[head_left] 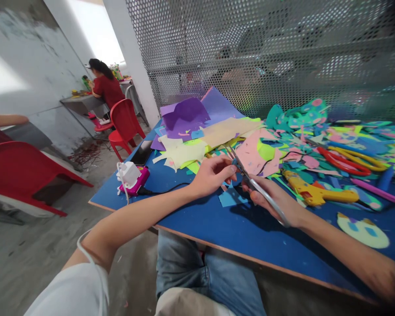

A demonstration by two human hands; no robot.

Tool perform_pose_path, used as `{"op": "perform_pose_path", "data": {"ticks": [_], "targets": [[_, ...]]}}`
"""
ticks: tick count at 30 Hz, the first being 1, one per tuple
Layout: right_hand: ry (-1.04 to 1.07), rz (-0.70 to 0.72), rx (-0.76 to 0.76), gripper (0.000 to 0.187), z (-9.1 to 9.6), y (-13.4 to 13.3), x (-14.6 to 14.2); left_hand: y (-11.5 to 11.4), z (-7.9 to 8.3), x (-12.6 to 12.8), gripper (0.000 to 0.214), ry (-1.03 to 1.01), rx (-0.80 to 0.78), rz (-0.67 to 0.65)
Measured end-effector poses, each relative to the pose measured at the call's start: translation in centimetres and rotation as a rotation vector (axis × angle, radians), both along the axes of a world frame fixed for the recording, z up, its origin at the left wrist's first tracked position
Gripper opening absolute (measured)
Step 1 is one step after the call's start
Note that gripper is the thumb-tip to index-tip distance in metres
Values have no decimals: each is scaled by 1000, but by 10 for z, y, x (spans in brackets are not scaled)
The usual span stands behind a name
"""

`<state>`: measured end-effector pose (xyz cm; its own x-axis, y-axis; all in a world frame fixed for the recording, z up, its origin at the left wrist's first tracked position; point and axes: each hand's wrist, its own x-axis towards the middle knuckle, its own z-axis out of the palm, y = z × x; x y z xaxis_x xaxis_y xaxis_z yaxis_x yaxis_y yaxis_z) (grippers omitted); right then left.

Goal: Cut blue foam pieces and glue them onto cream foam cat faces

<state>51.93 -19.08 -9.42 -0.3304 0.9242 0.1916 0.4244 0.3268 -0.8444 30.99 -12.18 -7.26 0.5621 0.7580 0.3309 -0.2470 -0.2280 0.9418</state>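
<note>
My right hand [268, 197] is closed around the handles of a pair of metal scissors [242, 169], whose blades point away and up to the left. My left hand [215, 172] pinches a small blue piece [235, 163] right beside the blades; whether it is foam or paper I cannot tell. Below the hands a flat light-blue piece [232, 196] lies on the blue table [191, 224]. A cut-out pale yellow-green shape with blue patches [364, 230] rests by my right forearm. Pink and cream sheets lie just beyond the blades.
A yellow glue gun [319, 193], red-handled scissors [344, 161] and many coloured scraps cover the right side. Purple sheets [186, 115] lean at the back near the perforated metal screen [266, 52]. A white plug [129, 174] sits at left. Beyond, a person in red [109, 87] sits near red chairs.
</note>
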Motion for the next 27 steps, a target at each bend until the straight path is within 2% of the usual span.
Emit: {"op": "perform_pose_path", "data": {"ticks": [7, 20, 27], "targets": [[13, 15, -4, 61, -1, 1, 2, 0, -1, -1, 50, 26, 25, 41], [-6, 22, -41, 54, 4, -3, 1, -2, 0, -3, 38, 61, 124, 89], [-5, 38, -73, 56, 4, -4, 2, -1, -3, -3, 43, 83, 150, 105]]}}
